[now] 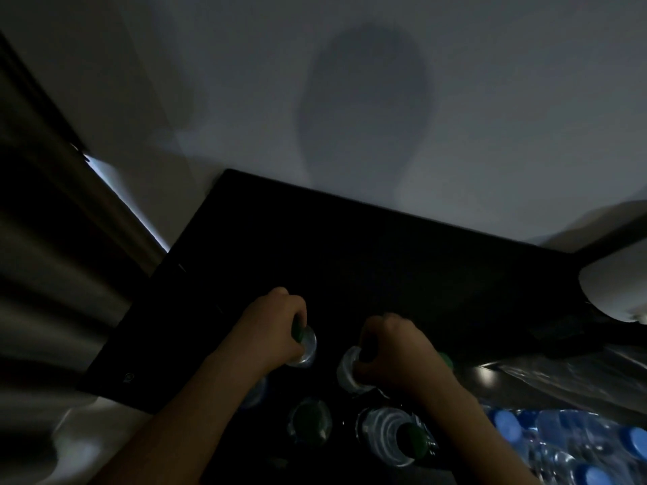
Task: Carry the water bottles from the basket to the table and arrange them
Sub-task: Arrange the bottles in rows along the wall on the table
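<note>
Left hand (pixel 276 327) curled tight round neck of clear plastic green-capped bottle (pixel 307 348). Right hand (pixel 395 348) grips second such bottle (pixel 349 374). Both over black flat table (pixel 350 257). Dark room: may knock standing bottles (pixel 310 420) close by wrists.

Bare dark table (pixel 350 257) toward the wall (pixel 490 99); upright green-capped bottles (pixel 310 420) along the near edge (blue-capped pack (pixel 560 439) at right).
</note>
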{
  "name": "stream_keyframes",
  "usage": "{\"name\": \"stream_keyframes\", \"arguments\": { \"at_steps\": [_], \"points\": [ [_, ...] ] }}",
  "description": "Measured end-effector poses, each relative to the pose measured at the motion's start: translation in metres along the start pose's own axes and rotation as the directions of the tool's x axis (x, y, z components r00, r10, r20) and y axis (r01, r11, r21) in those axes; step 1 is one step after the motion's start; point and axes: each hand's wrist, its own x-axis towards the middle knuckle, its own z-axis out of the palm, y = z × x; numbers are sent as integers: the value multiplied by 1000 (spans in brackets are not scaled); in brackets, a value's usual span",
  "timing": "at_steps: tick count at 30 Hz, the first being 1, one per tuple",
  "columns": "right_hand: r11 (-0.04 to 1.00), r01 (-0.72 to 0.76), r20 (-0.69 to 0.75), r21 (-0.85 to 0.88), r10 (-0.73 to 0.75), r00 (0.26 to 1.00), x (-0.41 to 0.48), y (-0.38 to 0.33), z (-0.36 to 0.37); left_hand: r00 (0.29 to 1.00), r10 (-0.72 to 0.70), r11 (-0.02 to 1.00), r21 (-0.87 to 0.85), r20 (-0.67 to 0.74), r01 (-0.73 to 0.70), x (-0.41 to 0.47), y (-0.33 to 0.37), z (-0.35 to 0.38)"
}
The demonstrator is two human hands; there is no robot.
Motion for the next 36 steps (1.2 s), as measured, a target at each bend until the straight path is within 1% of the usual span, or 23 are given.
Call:
{"name": "stream_keyframes", "arguments": {
  "at_steps": [4, 8, 11, 14, 17, 22, 24, 26, 32, 36],
  "points": [
    [998, 34, -53, 56, -31, 998, -2, 1, -2, 1000, 17, 998, -65, 3, -17, 0, -3, -7],
    [990, 82, -134, 110, -67, 989, 7, -5, -22, 997, 37, 991, -129, -68, -46, 9, -13, -29],
    [989, 113, -156, 100, -96, 983, 24, -13, -38, 992, 69, 990, -118, -103, -81, 21, -23, -53],
    [990, 87, -186, 112, -65, 980, 42, -27, -52, 987, 96, 988, -111, -130, -111, 34, -36, -82],
    [985, 52, -261, 164, -8, 965, 60, -51, -63, 980, 131, 986, -84, -152, -145, 50, -53, -115],
    [986, 0, -308, 166, 52, 950, 100, -90, -78, 938, 194, 977, -34, -289, -212, 87, -85, -155],
    [975, -20, -326, 222, 93, 941, 115, -104, -84, 938, 205, 978, 11, -279, -210, 104, -98, -169],
    [964, -37, -311, 263, 121, 943, 130, -118, -90, 944, 206, 979, 46, -256, -201, 121, -111, -181],
    [958, -96, -308, 272, 181, 934, 178, -144, -101, 951, 202, 979, 67, -233, -192, 166, -147, -208],
    [962, -108, -311, 251, 185, 932, 204, -149, -108, 952, 206, 978, 75, -227, -194, 197, -157, -219]
  ]
}}
